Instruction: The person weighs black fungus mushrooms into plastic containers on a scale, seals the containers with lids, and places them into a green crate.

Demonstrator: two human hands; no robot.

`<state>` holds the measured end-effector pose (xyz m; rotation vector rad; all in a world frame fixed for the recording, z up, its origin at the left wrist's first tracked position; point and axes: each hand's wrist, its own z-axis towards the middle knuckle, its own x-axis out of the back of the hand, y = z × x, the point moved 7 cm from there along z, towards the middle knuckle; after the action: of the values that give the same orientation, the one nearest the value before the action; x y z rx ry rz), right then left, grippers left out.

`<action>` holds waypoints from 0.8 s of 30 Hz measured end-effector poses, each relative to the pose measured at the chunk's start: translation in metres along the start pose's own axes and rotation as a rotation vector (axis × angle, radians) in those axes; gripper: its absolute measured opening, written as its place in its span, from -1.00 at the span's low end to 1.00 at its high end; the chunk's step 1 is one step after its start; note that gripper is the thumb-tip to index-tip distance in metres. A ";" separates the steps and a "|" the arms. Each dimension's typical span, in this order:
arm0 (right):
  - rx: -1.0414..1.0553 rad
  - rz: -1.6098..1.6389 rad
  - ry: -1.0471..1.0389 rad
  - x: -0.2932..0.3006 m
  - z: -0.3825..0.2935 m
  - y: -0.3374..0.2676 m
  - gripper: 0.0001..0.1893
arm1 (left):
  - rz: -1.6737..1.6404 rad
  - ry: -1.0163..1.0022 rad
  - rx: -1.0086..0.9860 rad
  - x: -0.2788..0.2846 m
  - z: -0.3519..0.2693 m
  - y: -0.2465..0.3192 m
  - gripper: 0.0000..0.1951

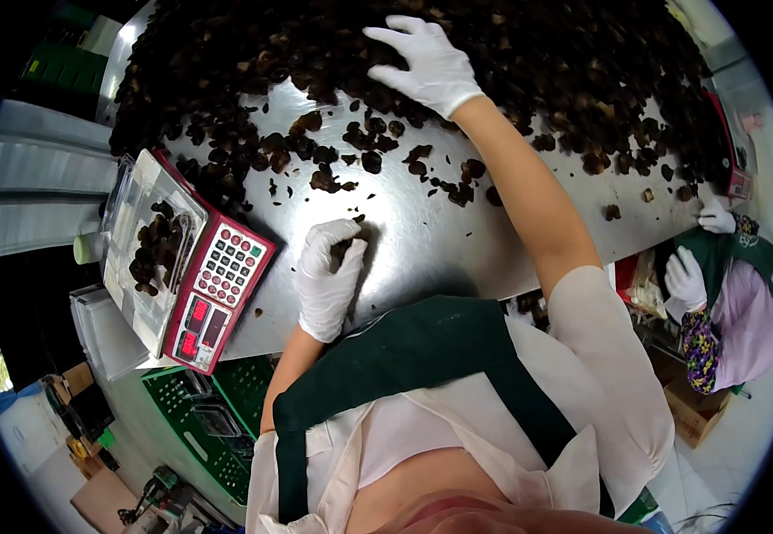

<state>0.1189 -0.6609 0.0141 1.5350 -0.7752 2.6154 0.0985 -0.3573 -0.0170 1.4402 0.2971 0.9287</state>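
A wide heap of dark wood ear fungus [279, 47] covers the far part of the metal table [419, 220]. Over the heap's near side, my right hand [426, 67], in a white glove, reaches with fingers spread and nothing visible in them. My left hand [328, 280], also gloved in white, is curled near the table's front edge. Dark pieces show in the gap between its thumb and fingers, mostly hidden by the glove. To its left stands a red-framed digital scale [226, 274]. A clear plastic tray [183, 223] on the scale holds several fungus pieces [157, 243].
Loose fungus pieces [371, 161] lie scattered between my hands. Below the table at left is a green perforated crate [179, 417] with clear plastic containers. At right, a co-worker's gloved hands [686, 280] are near the table's edge, with a second red scale [737, 150] beyond.
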 end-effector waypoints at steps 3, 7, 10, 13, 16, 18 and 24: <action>0.101 -0.189 -0.175 -0.034 0.008 -0.033 -0.17 | 0.015 -0.009 -0.030 -0.003 -0.013 -0.008 -0.75; 0.116 -0.207 -0.120 -0.040 -0.011 -0.025 -0.31 | 0.038 0.009 -0.029 -0.002 -0.019 -0.014 -0.76; -0.034 -0.098 -0.073 -0.027 -0.005 -0.003 -0.55 | 0.120 0.033 -0.055 -0.001 -0.018 -0.009 -0.74; -0.175 -0.062 -0.157 -0.029 0.014 0.016 -0.65 | 0.069 0.037 -0.091 -0.001 -0.016 -0.007 -0.73; -0.410 0.488 -0.101 -0.018 0.022 0.019 -0.72 | 0.031 0.044 -0.088 0.003 -0.018 -0.014 -0.73; -0.653 0.981 -0.175 -0.019 0.015 0.012 -0.75 | 0.010 0.061 -0.077 0.009 -0.020 -0.013 -0.74; -0.833 1.953 -0.448 -0.047 0.008 -0.056 -0.73 | -0.042 0.171 -0.100 0.066 -0.029 0.011 -0.75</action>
<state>0.1642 -0.6042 0.0018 0.9305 -4.0285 1.1267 0.1166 -0.2925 0.0111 1.2608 0.4004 1.0208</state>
